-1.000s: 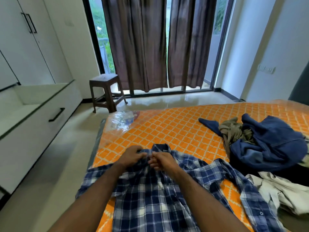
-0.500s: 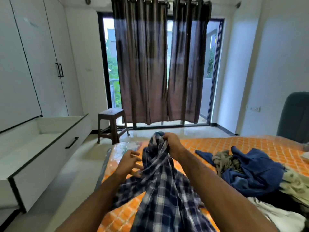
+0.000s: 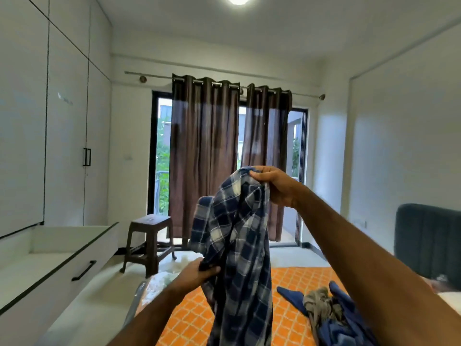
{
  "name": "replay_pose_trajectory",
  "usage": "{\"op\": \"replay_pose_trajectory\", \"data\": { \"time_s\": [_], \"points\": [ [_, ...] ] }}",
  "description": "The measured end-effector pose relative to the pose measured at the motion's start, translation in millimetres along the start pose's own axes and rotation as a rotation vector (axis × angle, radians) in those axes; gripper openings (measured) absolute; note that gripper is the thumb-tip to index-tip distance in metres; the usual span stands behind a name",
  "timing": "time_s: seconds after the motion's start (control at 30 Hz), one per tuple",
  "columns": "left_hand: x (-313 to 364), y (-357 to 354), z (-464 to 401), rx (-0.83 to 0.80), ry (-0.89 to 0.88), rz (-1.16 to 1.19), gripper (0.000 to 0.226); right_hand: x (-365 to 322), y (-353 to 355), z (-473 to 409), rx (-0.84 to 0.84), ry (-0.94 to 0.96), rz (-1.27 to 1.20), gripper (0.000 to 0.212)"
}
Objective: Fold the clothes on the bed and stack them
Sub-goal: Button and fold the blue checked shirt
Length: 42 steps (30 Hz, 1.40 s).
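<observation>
Plaid shirt lifted off the bed, held between both hands.

Nearest, the left hand (image 3: 199, 272) curled its fingers round a lower bunch of the blue plaid shirt (image 3: 237, 245), while the right hand (image 3: 274, 186), raised higher, pinched the bunched top of it so the cloth hung above the orange bed (image 3: 289, 320). To do this well, the shirt probably needed shaking out and regripping at both shoulders so it hung flat before being laid down. To the right on the bed lay a heap of blue and grey clothes (image 3: 334, 313), not yet folded. Farther off stood a brown stool (image 3: 149, 243) before the brown curtains (image 3: 207, 156).
</observation>
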<state>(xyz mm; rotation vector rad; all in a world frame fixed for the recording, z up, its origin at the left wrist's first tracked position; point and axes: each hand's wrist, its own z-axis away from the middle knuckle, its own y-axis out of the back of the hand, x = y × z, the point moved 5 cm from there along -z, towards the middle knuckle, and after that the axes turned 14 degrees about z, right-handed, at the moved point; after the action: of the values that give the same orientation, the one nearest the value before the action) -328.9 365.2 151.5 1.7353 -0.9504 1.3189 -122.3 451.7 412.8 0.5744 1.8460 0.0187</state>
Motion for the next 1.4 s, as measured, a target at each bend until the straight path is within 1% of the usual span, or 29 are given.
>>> {"op": "replay_pose_trajectory", "data": {
  "time_s": [0.03,0.07,0.1,0.17,0.23,0.3,0.4,0.5,0.57,0.63,0.7,0.77,0.83,0.87,0.93,1.0,1.07,1.1,1.13,1.17,1.23,1.27,1.3,1.33,1.4],
  "points": [
    [5,0,0,0.021,-0.017,-0.04,0.029,-7,8,3,0.055,0.03,0.014,0.027],
    [15,0,2,0.072,-0.057,-0.07,0.018,-12,18,6,0.122,0.054,0.039,0.026],
    [24,5,4,0.153,-0.101,-0.115,0.019,-12,29,6,0.204,0.055,0.071,0.024],
    [41,18,7,0.286,-0.187,-0.125,0.025,-4,56,12,0.387,0.013,0.134,0.021],
    [61,34,12,0.4,-0.227,-0.094,0.016,8,82,22,0.554,-0.034,0.219,0.017],
    [91,48,18,0.495,-0.282,-0.154,0.017,14,102,34,0.679,-0.066,0.342,0.014],
    [158,59,30,0.524,-0.413,-0.306,0.016,11,125,47,0.795,-0.067,0.542,0.012],
    [226,63,43,0.546,-0.601,-0.608,0.017,-9,137,58,0.906,-0.031,0.738,0.021],
    [261,70,50,0.613,-0.66,-0.782,0.015,-27,140,65,0.988,-0.014,0.813,0.025],
    [288,75,59,0.664,-0.705,-0.868,0.014,-39,145,71,1.057,-0.008,0.84,0.024],
    [305,77,65,0.658,-0.744,-0.875,0.014,-47,145,75,1.097,0.001,0.883,0.023],
    [313,78,67,0.583,-0.759,-0.825,0.013,-54,144,78,1.096,0.042,0.902,0.023],
    [318,79,72,0.47,-0.752,-0.741,0.012,-64,144,84,1.049,0.116,0.875,0.021],
    [321,79,76,0.4,-0.734,-0.689,0.014,-70,144,87,0.991,0.154,0.835,0.021],
    [328,79,87,0.277,-0.674,-0.587,0.018,-74,146,97,0.816,0.158,0.691,0.026],
    [331,78,98,0.199,-0.595,-0.505,0.016,-72,146,110,0.65,0.085,0.546,0.044],
    [330,75,105,0.108,-0.49,-0.46,0.02,-69,149,120,0.527,0.023,0.473,0.062],
    [330,76,108,0.062,-0.424,-0.434,0.021,-68,151,124,0.482,0.009,0.449,0.066],
    [325,76,110,0.008,-0.349,-0.402,0.018,-63,154,127,0.438,-0.004,0.419,0.067],
    [321,75,113,-0.044,-0.285,-0.361,0.024,-59,156,130,0.398,-0.013,0.405,0.065],
    [308,79,110,-0.108,-0.177,-0.322,0.071,-44,160,133,0.337,-0.041,0.414,0.054],
    [301,82,104,-0.113,-0.136,-0.314,0.086,-35,163,131,0.31,-0.059,0.414,0.049],
    [290,81,100,-0.124,-0.096,-0.312,0.091,-21,165,127,0.29,-0.084,0.406,0.048],
    [277,82,92,-0.131,-0.07,-0.324,0.09,-5,168,123,0.271,-0.109,0.407,0.05],
    [250,80,75,-0.112,-0.034,-0.367,0.074,36,173,110,0.252,-0.191,0.424,0.053]
  ]
}}
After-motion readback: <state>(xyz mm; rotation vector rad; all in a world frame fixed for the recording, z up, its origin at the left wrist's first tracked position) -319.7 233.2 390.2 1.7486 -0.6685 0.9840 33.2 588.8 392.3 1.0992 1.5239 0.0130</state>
